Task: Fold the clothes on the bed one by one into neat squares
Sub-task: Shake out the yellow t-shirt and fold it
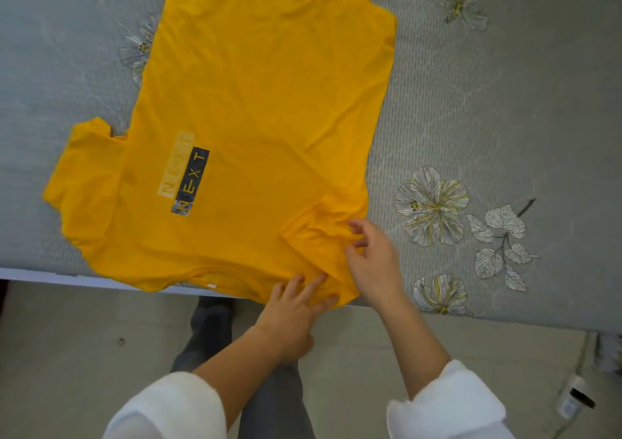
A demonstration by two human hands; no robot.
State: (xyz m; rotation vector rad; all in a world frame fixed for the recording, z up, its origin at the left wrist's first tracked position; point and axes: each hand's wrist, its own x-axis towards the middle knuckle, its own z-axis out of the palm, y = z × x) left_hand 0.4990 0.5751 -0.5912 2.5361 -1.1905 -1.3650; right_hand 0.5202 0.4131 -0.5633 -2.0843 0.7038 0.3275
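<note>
Fingers (pixel 314 285) of the left hand (pixel 289 317) lie straight, pressing the yellow cotton T-shirt (pixel 255 102) at the bed's near edge. The right hand (pixel 373 260) pinches its folded-in sleeve (pixel 319 223). The shirt lies spread flat on the grey flowered bedspread (pixel 505 102).

We lose the far end of the shirt (pixel 262 102) past the top edge; the bed (pixel 505 119) runs out on three sides. Whether our right hand (pixel 373 257) pinches the cloth we cannot tell. The small thing (pixel 574 400) on the floor (pixel 67 354) is too blurred to name.
</note>
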